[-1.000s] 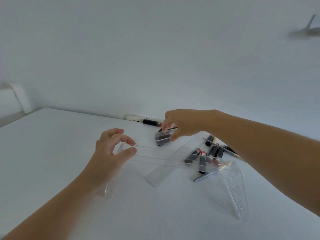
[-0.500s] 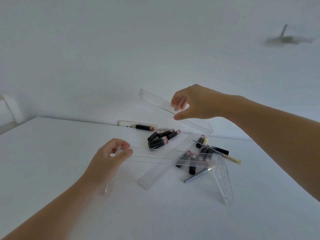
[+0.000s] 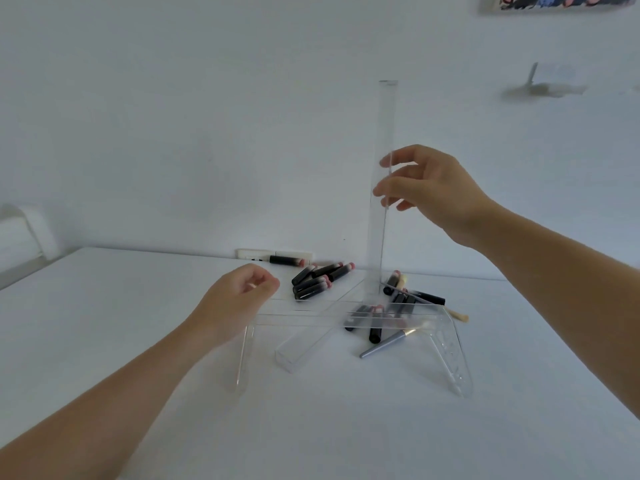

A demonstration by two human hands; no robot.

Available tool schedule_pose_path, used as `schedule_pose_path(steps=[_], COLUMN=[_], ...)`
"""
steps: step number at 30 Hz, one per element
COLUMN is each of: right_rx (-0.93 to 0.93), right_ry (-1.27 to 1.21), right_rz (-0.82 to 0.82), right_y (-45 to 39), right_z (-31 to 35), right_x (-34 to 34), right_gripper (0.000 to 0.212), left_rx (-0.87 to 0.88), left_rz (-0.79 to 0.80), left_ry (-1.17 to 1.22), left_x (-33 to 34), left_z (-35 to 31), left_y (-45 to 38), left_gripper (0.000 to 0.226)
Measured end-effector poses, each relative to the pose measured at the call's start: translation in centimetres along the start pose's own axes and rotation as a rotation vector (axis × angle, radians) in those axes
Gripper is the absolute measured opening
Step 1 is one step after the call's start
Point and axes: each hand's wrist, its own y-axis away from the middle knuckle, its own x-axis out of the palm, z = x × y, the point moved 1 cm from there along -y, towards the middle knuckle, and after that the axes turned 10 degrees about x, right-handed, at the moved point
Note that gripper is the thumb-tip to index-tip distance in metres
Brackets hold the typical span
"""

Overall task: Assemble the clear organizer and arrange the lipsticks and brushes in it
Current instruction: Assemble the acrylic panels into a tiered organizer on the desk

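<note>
Right hand (image 3: 433, 188) fingers pinching upright clear tray (image 3: 382, 140), left hand (image 3: 235, 303) fingers curled, contact with clear frame (image 3: 453, 355) unclear

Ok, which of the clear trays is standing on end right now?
The clear tray pinched in the right hand; it stands upright, while the other loose tray lies flat on the table.

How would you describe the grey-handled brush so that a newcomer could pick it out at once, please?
Start at the clear acrylic stand on the white table. Under its right end, among the black lipstick tubes, lies the slim grey-handled brush, pointing toward the viewer. Unlike the stubby pink-tipped tubes and the pale wooden-handled brush behind, it is long, tapered and has a gold ferrule.
</note>
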Motion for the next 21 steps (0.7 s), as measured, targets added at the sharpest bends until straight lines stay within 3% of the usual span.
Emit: schedule_pose_path(steps=[4,7,11,16,21], right_rx=[0.072,0.111,0.156,0.202,0.177], right_ry=[-0.291,-0.503,-0.683,-0.622,-0.582], right_rz=[0.017,0.106,0.213,0.214,0.190], right_y=[1.0,1.9,3.7,6.1,8.5], right_z=[-0.4,-1.4,-3.9,-8.1,-11.3], right_x=[-0.5,0.2,0.7,-0.8,-1.7], right_gripper=[0.033,0.025,0.030,0.049,0.052], left_rx=[0.108,0.197,0.259,0.316,0.339], left_rz=[0.162,0.309,0.249,0.278,0.229], left_ry=[0.070,0.081,0.091,-0.024,-0.123], left_x=[0.3,1.5,2.0,0.5,0.1], left_z=[-3.8,-5.9,-5.8,-4.2,-3.5], left_y=[-1.6,-1.8,-1.4,0.6,2.0], left_gripper=[0.019,0.041,0.028,0.051,0.047])
